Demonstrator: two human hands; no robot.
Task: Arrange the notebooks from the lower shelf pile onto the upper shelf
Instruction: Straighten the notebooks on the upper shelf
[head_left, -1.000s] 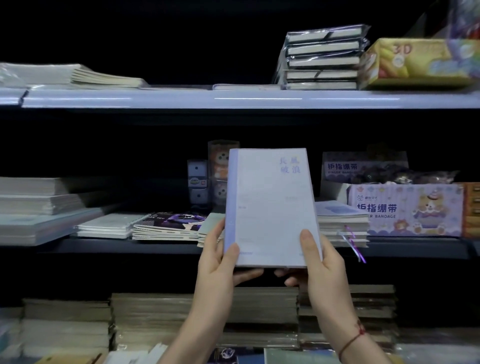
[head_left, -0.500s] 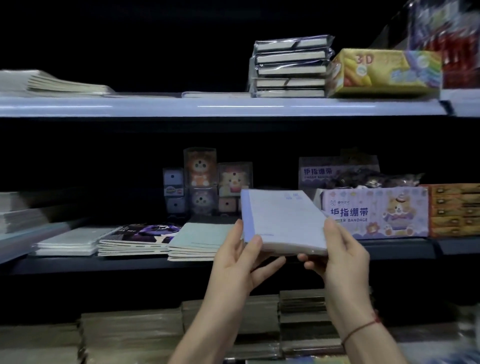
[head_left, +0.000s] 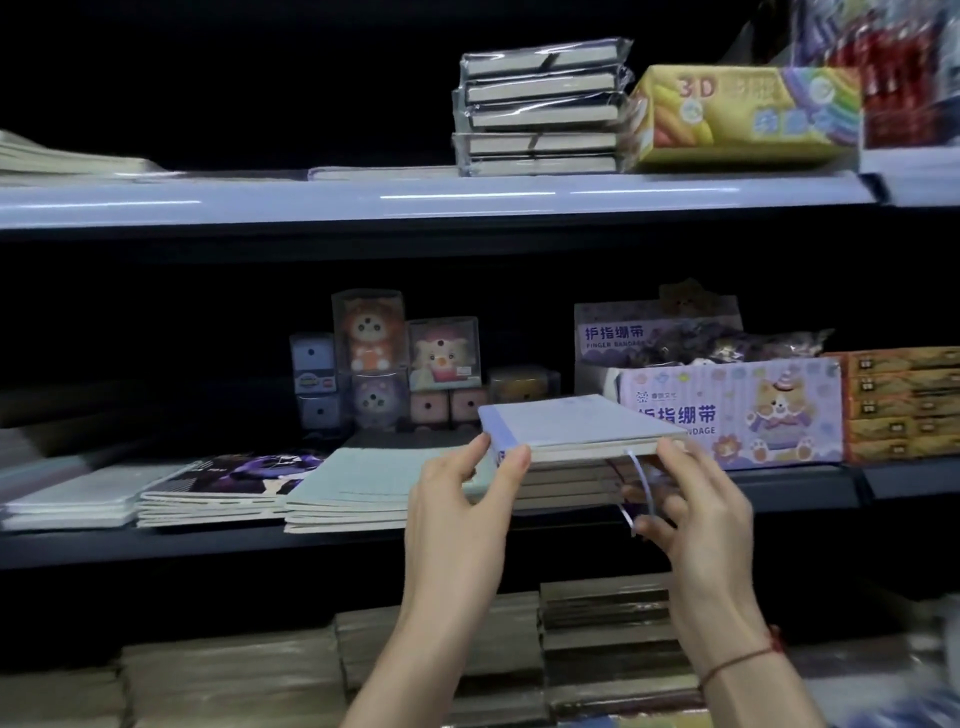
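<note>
Head view: I'm setting a lavender notebook (head_left: 566, 422) on the shelf stack (head_left: 571, 480), left hand (head_left: 457, 512) and right hand (head_left: 696, 506) fingers pinching its ends; brown piles (head_left: 608, 644) below wait.

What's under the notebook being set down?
The notebook lies atop a stack of similar notebooks, a ribbon hanging off the front. Both hands cover the stack's ends; its count is unclear.

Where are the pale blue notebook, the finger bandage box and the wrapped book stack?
pale blue notebook (head_left: 571, 418): head view, on its top cover.
finger bandage box (head_left: 727, 410): head view, on its printed front panel.
wrapped book stack (head_left: 540, 111): head view, on the page edges of the middle book.
</note>
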